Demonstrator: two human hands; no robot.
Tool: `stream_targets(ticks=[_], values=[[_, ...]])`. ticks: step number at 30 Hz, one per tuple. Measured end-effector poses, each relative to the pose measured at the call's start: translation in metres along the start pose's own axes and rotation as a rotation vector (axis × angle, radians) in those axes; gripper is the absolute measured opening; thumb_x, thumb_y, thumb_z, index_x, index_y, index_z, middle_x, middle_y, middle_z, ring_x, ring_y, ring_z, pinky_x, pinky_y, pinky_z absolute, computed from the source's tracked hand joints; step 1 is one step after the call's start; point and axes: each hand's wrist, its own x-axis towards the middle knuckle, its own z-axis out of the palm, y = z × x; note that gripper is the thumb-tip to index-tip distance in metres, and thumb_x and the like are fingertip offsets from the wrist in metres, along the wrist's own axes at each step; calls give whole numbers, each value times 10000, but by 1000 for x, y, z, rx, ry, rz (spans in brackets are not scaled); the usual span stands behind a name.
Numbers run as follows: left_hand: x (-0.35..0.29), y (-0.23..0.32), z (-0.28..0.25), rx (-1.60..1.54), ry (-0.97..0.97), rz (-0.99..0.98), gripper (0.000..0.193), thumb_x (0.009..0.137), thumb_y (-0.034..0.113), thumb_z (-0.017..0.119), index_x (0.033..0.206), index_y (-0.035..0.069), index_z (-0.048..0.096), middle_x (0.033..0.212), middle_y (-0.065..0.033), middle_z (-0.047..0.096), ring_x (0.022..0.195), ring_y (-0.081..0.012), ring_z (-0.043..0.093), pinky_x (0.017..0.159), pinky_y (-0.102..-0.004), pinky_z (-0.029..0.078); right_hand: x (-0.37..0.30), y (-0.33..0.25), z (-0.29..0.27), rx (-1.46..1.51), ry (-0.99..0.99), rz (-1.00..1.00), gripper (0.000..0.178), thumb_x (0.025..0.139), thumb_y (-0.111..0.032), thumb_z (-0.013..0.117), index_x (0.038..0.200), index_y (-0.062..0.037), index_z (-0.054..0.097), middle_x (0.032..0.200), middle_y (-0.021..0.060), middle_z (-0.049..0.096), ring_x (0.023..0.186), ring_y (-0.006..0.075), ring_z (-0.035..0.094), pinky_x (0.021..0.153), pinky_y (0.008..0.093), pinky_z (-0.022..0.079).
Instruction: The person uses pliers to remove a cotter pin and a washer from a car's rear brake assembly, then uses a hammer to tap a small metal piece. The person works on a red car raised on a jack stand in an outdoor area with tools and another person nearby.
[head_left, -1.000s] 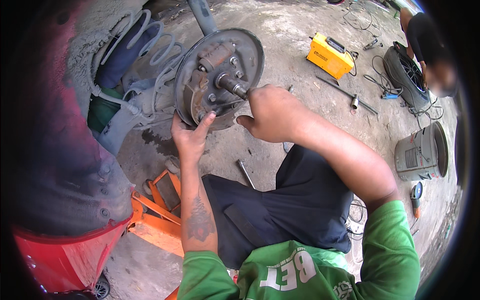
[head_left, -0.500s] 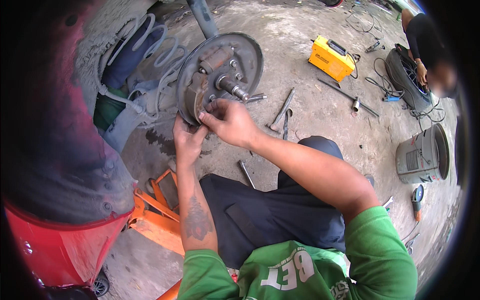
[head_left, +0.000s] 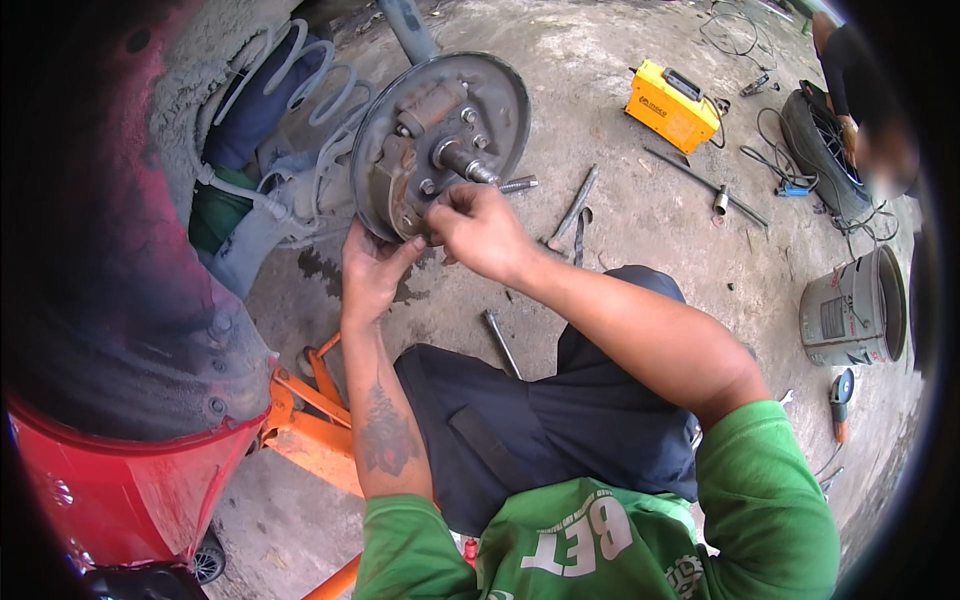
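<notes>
A round drum brake backing plate (head_left: 505,105) stands upright at the end of the axle, with a bare threaded spindle (head_left: 466,164) sticking out of its middle. On its left side a rusty curved brake shoe (head_left: 388,190) is in place. My left hand (head_left: 372,280) grips the plate's lower rim, its fingers behind the metal and its thumb in front. Just right of that thumb, my right hand (head_left: 478,232) is closed in a pinch by the shoe's lower end. Whatever its fingertips hold is hidden.
A red car body (head_left: 120,490) and coil spring (head_left: 330,90) are at left, above an orange jack (head_left: 310,430). On the concrete lie a hammer (head_left: 575,208), a wheel wrench (head_left: 705,185), a yellow machine (head_left: 672,105), a bucket (head_left: 845,310) and an angle grinder (head_left: 840,400). Another person (head_left: 870,90) handles a wheel.
My right hand has drawn back a little to the right and down, off the shoe's lower end. My left hand stays at the plate's rim, its thumb slightly further right.
</notes>
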Motion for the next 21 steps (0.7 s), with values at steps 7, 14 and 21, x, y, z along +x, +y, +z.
stream_targets(ticks=[7,14,21], values=[[-1,-4,-3,-22,74,-68,618,821,-32,749,1345,-25,422,1288,-138,566,1175,-201,565,1026,-350,462,-12,-7,12,-210,-155,-27,404,895,-353,578,966,44,606,818,198,668,760,304,694,699,416,549],[0,-5,-7,140,17,-6,407,1020,142,541,1365,-27,405,1304,-115,548,1183,-167,530,1034,-320,412,-8,-16,18,-792,-131,-466,349,959,-311,505,984,19,617,855,201,700,827,358,699,743,455,541],[-9,-4,-23,95,22,-164,647,840,5,690,1402,-17,370,1326,-113,530,1226,-199,518,1065,-340,397,-19,-14,19,-768,-119,-740,279,901,-283,537,838,-18,600,719,185,668,659,377,665,620,475,521]])
